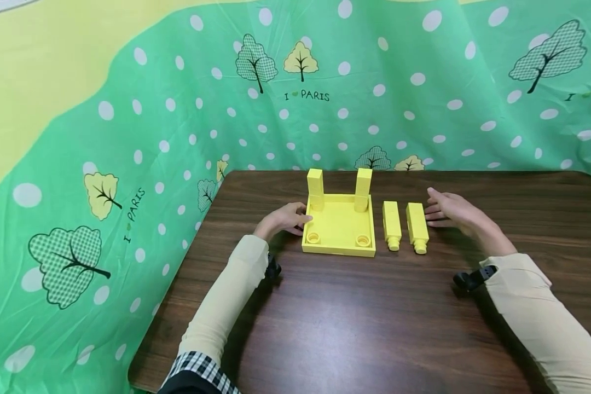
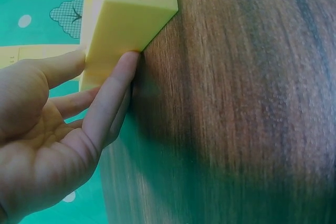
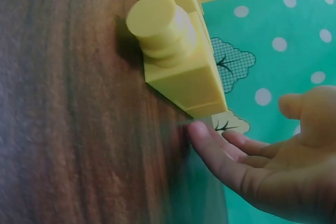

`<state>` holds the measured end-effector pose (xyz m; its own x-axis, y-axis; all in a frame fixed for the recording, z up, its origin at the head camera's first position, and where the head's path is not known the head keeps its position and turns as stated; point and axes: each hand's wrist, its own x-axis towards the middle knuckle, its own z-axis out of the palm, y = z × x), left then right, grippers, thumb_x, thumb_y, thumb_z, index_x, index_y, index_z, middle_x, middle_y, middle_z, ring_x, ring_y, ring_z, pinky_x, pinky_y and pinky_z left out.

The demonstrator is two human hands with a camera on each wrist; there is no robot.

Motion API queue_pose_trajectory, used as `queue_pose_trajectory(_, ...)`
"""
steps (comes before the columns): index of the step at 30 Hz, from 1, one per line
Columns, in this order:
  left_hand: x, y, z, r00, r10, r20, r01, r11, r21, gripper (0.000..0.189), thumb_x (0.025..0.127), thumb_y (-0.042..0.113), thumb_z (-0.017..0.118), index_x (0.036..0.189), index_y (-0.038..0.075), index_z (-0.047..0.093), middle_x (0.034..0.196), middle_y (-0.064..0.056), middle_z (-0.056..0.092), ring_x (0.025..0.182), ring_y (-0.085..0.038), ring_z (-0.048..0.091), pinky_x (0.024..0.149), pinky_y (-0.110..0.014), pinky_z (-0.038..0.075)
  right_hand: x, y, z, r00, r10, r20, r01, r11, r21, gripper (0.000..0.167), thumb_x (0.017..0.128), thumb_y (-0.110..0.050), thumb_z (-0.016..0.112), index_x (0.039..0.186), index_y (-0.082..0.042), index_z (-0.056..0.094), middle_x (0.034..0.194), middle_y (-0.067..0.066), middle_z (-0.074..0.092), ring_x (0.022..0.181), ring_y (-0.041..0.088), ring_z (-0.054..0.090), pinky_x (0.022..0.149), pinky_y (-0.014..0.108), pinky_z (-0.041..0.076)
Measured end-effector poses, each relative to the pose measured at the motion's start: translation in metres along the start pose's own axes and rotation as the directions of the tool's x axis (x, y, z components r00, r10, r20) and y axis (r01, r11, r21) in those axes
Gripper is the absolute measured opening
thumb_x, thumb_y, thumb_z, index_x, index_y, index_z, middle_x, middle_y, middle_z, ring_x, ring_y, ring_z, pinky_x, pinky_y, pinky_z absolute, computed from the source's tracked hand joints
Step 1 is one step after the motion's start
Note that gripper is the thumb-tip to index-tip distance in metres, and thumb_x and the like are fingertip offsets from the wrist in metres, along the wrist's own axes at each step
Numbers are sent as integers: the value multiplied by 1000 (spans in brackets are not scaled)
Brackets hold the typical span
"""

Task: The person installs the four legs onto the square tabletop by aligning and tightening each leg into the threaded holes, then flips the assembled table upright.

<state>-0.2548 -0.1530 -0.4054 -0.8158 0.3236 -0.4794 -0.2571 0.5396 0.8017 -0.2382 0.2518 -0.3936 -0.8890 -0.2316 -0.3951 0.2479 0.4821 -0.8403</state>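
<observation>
A square yellow tray-like piece with a raised rim lies on the table. Two square posts stand upright at its far corners, and its near corners have round sockets. My left hand grips its left side, thumb at the rim and fingers along the outer wall. To the right lie two loose yellow legs, the inner leg and the outer leg, round stepped ends toward me. Beside the outer leg is my right hand, fingers extended, fingertips close to its side, holding nothing.
The dark wood-grain table carries all the pieces. A green dotted cloth hangs behind it and down its left side. Black wrist cameras are strapped at both sleeves.
</observation>
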Motion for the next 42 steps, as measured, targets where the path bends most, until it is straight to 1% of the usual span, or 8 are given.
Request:
queue_pose_trajectory(5, 2, 1, 0, 1000, -10, -2, 10, 1000, 3, 49, 99, 18, 53, 143, 3, 36, 125, -20, 50, 101, -27, 59, 82, -36, 58, -1, -1, 4, 1000, 7, 20, -7, 1000, 1, 93, 97, -60, 22, 146, 16, 2, 143, 41, 19, 127, 48, 35, 94, 46, 52)
queue_pose_trajectory(12, 3, 0, -2, 1000, -5, -2, 5, 1000, 15, 49, 99, 18, 53, 143, 4, 36, 126, -20, 50, 101, -26, 58, 82, -36, 58, 1, 0, 9, 1000, 13, 11, -12, 997, -78, 85, 99, -49, 42, 145, 16, 9, 141, 35, 22, 128, 45, 33, 98, 48, 49)
queue_pose_trajectory(17, 4, 0, -2, 1000, -13, -3, 13, 1000, 19, 49, 99, 19, 54, 142, 3, 37, 125, -19, 50, 102, -26, 59, 81, -36, 58, 4, -1, 14, 1000, 19, -11, -20, 991, -134, 86, 97, -44, 51, 145, 15, 11, 143, 35, 22, 127, 45, 38, 98, 47, 49)
queue_pose_trajectory(21, 4, 0, -2, 1000, -19, -5, 19, 1000, 19, 49, 99, 20, 54, 142, 4, 36, 125, -19, 50, 103, -27, 59, 82, -35, 58, 5, -3, 17, 999, 21, -34, -27, 983, -181, 92, 94, -46, 56, 145, 16, 11, 144, 37, 20, 127, 46, 38, 98, 48, 49)
queue_pose_trajectory(25, 3, 0, -3, 1000, -19, -6, 19, 1000, 16, 49, 99, 20, 53, 143, 4, 36, 126, -19, 49, 103, -27, 59, 82, -36, 58, 6, -4, 19, 999, 17, -42, -26, 974, -223, 98, 92, -50, 58, 145, 17, 9, 145, 39, 18, 128, 47, 37, 98, 49, 48)
queue_pose_trajectory(27, 3, 0, -2, 1000, -17, -5, 17, 1000, 12, 50, 99, 20, 53, 143, 4, 35, 127, -19, 49, 103, -27, 59, 82, -36, 58, 6, -5, 20, 999, 18, -45, -28, 971, -236, 98, 92, -49, 58, 145, 17, 9, 145, 39, 17, 129, 47, 37, 98, 50, 48)
queue_pose_trajectory(34, 1, 1, -1, 1000, -8, 1, 8, 1000, 18, 52, 99, 19, 53, 145, 4, 32, 127, -20, 50, 102, -26, 58, 83, -36, 58, 6, -5, 23, 997, 30, -71, -47, 967, -251, 89, 93, -40, 59, 142, 19, 15, 142, 39, 20, 126, 49, 38, 96, 50, 49)
queue_pose_trajectory(42, -1, 2, 0, 1000, -5, -2, 5, 1000, 12, 51, 99, 18, 53, 144, 3, 34, 126, -20, 49, 101, -26, 57, 83, -36, 57, 2, -5, 19, 997, 24, -77, -42, 971, -236, 79, 96, -34, 53, 142, 19, 17, 143, 39, 20, 125, 49, 40, 94, 50, 50)
